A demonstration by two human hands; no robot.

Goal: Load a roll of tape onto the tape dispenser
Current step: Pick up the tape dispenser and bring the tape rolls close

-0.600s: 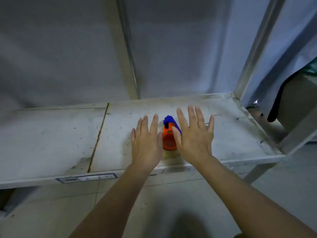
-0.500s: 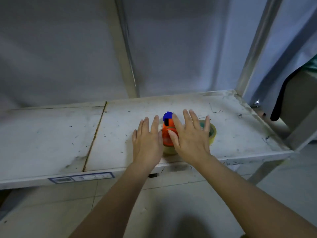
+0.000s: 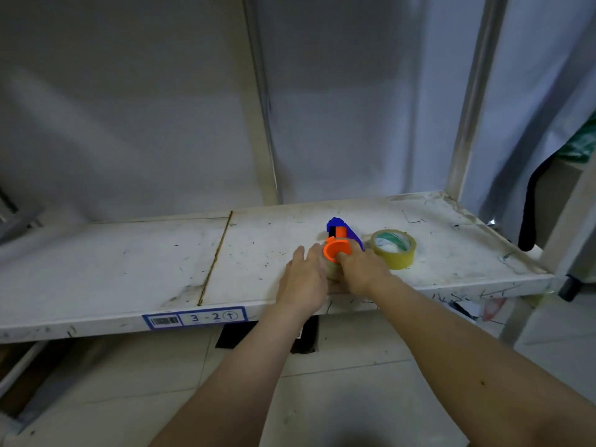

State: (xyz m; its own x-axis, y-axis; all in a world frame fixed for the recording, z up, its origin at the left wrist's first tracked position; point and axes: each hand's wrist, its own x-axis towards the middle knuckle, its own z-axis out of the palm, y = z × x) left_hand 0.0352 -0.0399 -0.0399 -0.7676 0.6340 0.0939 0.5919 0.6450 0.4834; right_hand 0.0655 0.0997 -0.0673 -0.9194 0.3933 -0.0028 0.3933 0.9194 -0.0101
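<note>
Both hands, L & R, fingers closing round tape dispenser mid-frame on shelf; tape roll lying just right.

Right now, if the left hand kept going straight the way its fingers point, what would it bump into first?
Probably the dispenser. The left hand points up and right at its orange hub, fingertips about touching it already. Exact contact is hard to judge.
</note>
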